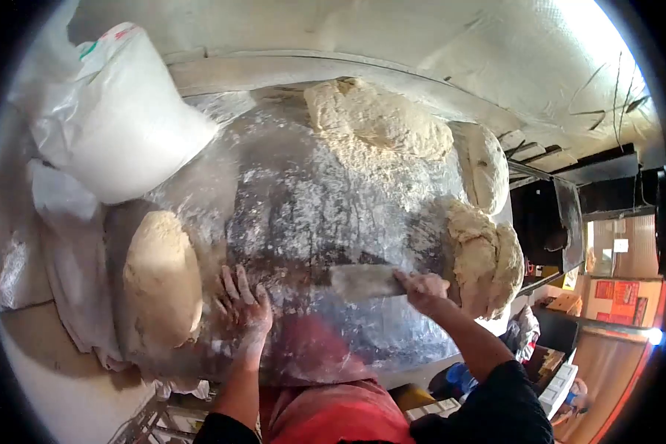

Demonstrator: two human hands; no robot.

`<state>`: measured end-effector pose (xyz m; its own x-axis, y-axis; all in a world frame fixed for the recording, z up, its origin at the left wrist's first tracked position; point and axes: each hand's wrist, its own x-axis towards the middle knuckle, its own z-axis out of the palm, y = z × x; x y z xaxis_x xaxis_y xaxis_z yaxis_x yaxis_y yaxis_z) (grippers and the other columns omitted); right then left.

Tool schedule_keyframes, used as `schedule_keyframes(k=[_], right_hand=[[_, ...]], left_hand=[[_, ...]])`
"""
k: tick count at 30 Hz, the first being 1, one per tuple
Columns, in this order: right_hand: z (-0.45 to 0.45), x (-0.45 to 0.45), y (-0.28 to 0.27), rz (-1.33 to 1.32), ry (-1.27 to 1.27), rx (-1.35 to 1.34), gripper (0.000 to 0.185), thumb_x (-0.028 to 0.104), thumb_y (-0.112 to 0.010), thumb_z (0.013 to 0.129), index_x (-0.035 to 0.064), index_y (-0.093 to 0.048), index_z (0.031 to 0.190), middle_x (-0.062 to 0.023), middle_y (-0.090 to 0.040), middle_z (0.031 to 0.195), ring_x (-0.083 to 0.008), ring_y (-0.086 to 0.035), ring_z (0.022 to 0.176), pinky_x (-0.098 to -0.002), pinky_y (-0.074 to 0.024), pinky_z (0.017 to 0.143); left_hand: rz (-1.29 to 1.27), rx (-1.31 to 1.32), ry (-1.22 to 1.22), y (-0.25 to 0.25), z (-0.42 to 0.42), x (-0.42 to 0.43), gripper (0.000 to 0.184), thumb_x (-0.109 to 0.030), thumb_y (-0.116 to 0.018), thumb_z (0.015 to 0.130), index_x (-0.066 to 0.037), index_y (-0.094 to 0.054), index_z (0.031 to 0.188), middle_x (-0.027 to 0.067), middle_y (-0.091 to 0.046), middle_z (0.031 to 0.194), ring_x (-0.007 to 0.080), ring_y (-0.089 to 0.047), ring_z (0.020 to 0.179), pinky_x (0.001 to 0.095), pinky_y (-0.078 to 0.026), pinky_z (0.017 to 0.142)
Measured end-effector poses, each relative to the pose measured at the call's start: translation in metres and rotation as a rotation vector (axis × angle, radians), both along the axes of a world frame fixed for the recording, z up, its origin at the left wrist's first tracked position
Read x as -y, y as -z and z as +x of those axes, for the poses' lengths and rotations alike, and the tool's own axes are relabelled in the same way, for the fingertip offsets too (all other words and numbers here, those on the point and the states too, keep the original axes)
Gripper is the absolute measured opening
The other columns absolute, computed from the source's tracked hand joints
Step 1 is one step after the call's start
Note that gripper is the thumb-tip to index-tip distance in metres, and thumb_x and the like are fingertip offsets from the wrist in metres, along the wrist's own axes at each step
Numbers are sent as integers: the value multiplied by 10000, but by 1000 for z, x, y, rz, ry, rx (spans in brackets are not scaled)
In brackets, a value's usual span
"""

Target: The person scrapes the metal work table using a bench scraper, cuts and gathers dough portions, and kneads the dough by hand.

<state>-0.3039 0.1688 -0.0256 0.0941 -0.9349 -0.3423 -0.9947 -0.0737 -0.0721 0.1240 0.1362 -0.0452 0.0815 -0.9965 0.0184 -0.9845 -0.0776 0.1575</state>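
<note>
My right hand (425,291) is wrapped round the end of a flat, wide scraper (368,282), whose blade lies against the floury metal table (296,192). To the left, my left hand (246,302) rests on the tabletop with its fingers spread and nothing in it. Beside it lies a smooth oval dough piece (163,280). Just beyond my right hand sits a folded, rough lump of dough (475,259). A large dough mass (381,118) stretches along the table's far edge, with another dough piece (487,169) at the far right corner.
A bulging white sack (129,118) stands at the back left, with a draped cloth or sack (70,251) below it. Dark metal racks (540,214) are beyond the right edge. Boxes and clothing lie at the lower right. A covered wall borders the far side.
</note>
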Motion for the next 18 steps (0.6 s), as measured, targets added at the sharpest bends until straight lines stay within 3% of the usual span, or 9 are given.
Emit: schedule_keyframes(k=[4, 6, 9, 10, 11, 12, 15, 16, 18], right_hand=[[-78, 88, 14, -102, -120, -570, 464, 347, -540, 967, 65, -608, 1330, -150, -648, 1205, -272, -635, 888, -459, -546, 750], [-141, 142, 72, -258, 4, -488, 317, 215, -572, 940, 70, -654, 1209, -91, -658, 1072, -227, -643, 878, -461, -548, 759], [-178, 161, 123, -468, 173, -53, 158, 180, -574, 929, 80, -673, 1001, -100, -682, 810, -296, -646, 666, -464, -530, 598], [-134, 129, 59, -587, -41, -102, 167, 197, -567, 939, 71, -668, 985, -137, -681, 804, -348, -644, 649, -483, -518, 571], [-91, 115, 6, -170, 206, -60, 214, 230, -532, 963, 74, -668, 1015, -213, -670, 875, -424, -662, 798, -539, -523, 679], [-63, 89, -30, -134, 216, 18, 226, 233, -518, 967, 110, -681, 1065, -199, -681, 891, -417, -673, 847, -544, -529, 722], [-50, 10, -40, 122, 272, 61, 377, 301, -478, 991, 285, -646, 1328, -122, -715, 1078, -415, -691, 925, -523, -566, 825], [-53, 8, -39, 271, 256, -18, 380, 307, -500, 992, 252, -623, 1347, -149, -695, 1133, -418, -680, 981, -526, -558, 848], [-71, 15, -27, -43, 110, 78, 372, 285, -498, 995, 186, -609, 1336, -173, -685, 1055, -409, -674, 944, -553, -545, 785]], left_hand=[[72, 0, -73, 6, -5, 4, 652, -367, -546, 986, -142, -347, 1564, 155, -251, 1653, 405, -242, 1508, 624, -202, 1180], [90, -29, -84, 1, -6, 0, 657, -366, -549, 981, -143, -346, 1565, 150, -252, 1653, 405, -235, 1510, 616, -189, 1188], [86, 15, -67, 2, 1, 3, 670, -343, -549, 975, -144, -331, 1576, 153, -240, 1654, 410, -221, 1512, 609, -180, 1192], [97, -17, -68, 0, -6, -1, 676, -337, -548, 973, -145, -322, 1581, 153, -234, 1656, 413, -216, 1513, 608, -178, 1193], [106, -17, -73, 4, -5, -3, 681, -334, -544, 975, -141, -311, 1585, 160, -231, 1655, 417, -206, 1515, 607, -178, 1193], [93, -50, -65, 5, -5, -4, 667, -330, -536, 982, -135, -314, 1580, 169, -224, 1655, 420, -201, 1515, 615, -168, 1196], [93, 0, -50, -1, -9, -1, 662, -325, -535, 983, -133, -316, 1578, 175, -215, 1655, 419, -194, 1518, 624, -166, 1196], [80, 0, -52, 3, -8, -2, 661, -327, -534, 985, -134, -315, 1578, 174, -211, 1657, 416, -187, 1522, 628, -170, 1195], [70, 10, -46, 9, -6, -3, 660, -329, -533, 986, -135, -314, 1578, 173, -207, 1658, 413, -179, 1525, 632, -173, 1194]])
